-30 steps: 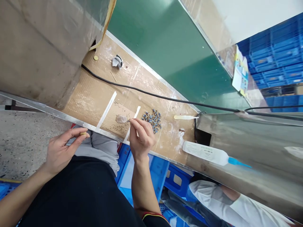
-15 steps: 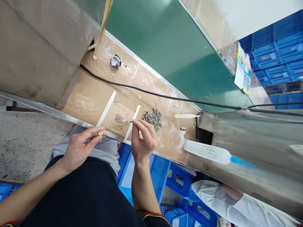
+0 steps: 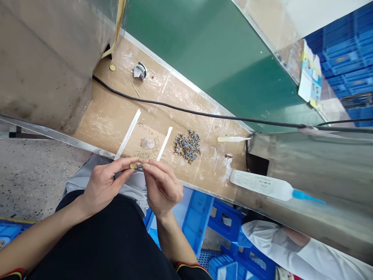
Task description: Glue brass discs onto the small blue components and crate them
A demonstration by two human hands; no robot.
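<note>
Between the thumb and fingers of my left hand (image 3: 106, 184) is a small round yellow disc (image 3: 133, 166), held over the table's front edge. My right hand (image 3: 163, 188) is closed in a pinch right beside it, on a small blue-ended piece (image 3: 139, 166) that meets the disc; its far part is hidden by the fingertips. On the table beyond my hands lies a clear blob (image 3: 147, 143) with tiny specks scattered around it, between two white tape strips. To the right sits a pile of small brass-coloured pieces with blue ends (image 3: 188, 146).
A black cable (image 3: 175, 110) crosses the cardboard-covered table (image 3: 99, 116). At right lie a white bottle with a blue nozzle (image 3: 262, 186) and a pale slim tool (image 3: 233, 139). Another yellow disc (image 3: 112, 67) lies far left. Blue crates (image 3: 195, 217) stand below; a person's white sleeve (image 3: 320, 252) shows lower right.
My right hand has moved left and toward me, from beside the clear blob to the disc. My left hand has shifted slightly right, still pinching the disc.
</note>
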